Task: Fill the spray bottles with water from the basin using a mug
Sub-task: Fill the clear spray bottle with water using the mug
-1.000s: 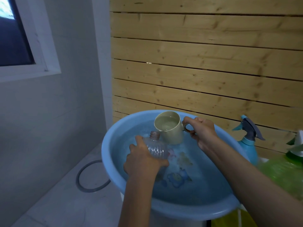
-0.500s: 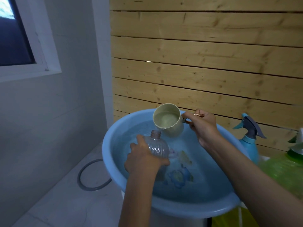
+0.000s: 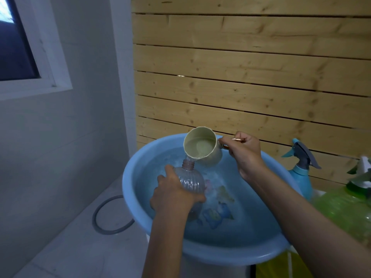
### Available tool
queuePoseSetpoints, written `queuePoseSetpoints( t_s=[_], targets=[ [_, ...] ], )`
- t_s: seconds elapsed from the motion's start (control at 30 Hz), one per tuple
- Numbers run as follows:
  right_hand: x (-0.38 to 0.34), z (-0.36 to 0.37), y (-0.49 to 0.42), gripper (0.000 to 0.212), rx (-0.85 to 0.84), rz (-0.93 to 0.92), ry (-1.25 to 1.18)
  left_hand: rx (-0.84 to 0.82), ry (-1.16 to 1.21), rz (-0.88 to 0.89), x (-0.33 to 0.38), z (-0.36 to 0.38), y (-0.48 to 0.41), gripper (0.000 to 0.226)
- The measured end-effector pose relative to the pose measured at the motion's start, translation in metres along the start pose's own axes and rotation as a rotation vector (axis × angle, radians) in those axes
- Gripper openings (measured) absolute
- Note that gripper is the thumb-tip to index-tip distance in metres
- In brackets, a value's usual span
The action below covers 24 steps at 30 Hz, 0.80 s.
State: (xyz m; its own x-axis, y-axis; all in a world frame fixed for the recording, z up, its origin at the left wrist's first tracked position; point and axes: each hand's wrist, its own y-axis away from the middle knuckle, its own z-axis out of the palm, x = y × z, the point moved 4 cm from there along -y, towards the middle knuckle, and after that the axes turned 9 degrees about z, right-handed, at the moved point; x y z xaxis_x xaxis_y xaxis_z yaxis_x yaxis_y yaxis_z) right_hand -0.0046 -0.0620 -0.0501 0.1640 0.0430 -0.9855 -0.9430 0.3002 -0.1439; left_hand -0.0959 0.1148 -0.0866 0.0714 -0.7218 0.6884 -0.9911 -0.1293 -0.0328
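A round blue basin [image 3: 130, 189] holds water. My left hand [image 3: 172, 194] grips a clear ribbed bottle [image 3: 190, 180] with no cap, held upright over the water. My right hand [image 3: 246, 153] holds a cream mug [image 3: 200, 146] by its handle. The mug is tilted toward me, its lip right above the bottle's neck, and a thin stream of water runs from it into the opening. Water still sits inside the mug.
A blue spray bottle [image 3: 300, 173] with a grey trigger stands right of the basin, and a green spray bottle [image 3: 347, 205] sits at the right edge. A wooden slat wall [image 3: 241, 77] rises behind. A grey hose loop [image 3: 108, 217] lies on the pale floor at left.
My right hand lifted the mug out of the basin and tipped it over the bottle's neck; water now pours. My left hand kept the bottle in place.
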Motion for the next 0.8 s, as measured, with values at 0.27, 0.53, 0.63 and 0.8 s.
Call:
queuePoseSetpoints(
  t_s=[0.27,0.53,0.63,0.8],
  targets=[
    [-0.005,-0.003,0.002,0.047,0.014,-0.053,-0.01,-0.004,-0.018,-0.003,0.0,0.0,0.0,0.096],
    [-0.008,-0.003,0.004,0.048,0.053,-0.094,0.0,-0.005,-0.02,-0.011,0.0,-0.001,-0.001,0.092],
    [-0.01,-0.002,0.004,0.048,0.045,-0.106,0.004,-0.01,-0.023,-0.015,0.0,-0.001,-0.001,0.095],
    [-0.014,-0.001,0.008,0.047,0.037,-0.148,0.02,-0.012,-0.025,-0.003,0.0,0.0,-0.001,0.093]
  ],
)
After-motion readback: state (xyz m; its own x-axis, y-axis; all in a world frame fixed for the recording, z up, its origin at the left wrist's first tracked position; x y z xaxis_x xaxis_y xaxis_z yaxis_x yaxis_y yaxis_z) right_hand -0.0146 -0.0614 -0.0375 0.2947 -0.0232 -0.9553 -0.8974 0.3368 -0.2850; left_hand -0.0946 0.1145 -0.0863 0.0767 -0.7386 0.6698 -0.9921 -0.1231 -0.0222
